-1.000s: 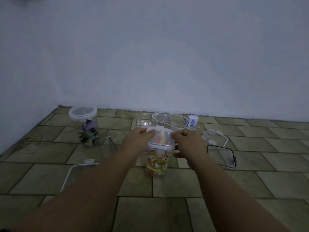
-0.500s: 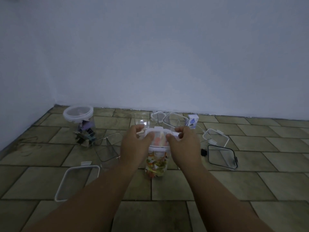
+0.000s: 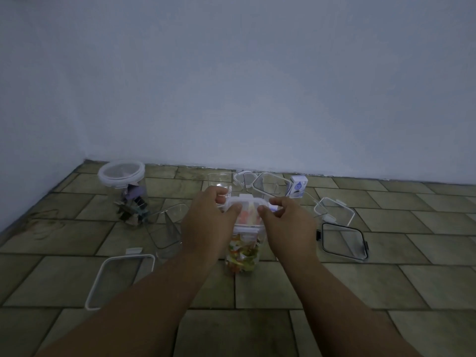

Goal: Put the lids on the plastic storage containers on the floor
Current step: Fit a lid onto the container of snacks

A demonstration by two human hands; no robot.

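Note:
A tall clear container holding colourful pieces stands on the tiled floor in the middle. A white-rimmed lid sits on its top. My left hand grips the lid's left side, thumb on top and fingers curled over the far edge. My right hand grips the lid's right side the same way. The front clip of the lid hangs down between my hands.
A round lidded jar with small items stands at the left near the wall. Loose lids lie at front left and at right. Empty clear containers and a small white carton sit behind.
My hands have stayed on the lid, with thumbs shifting onto its top and fingers curling over its sides. The view has tilted down a little.

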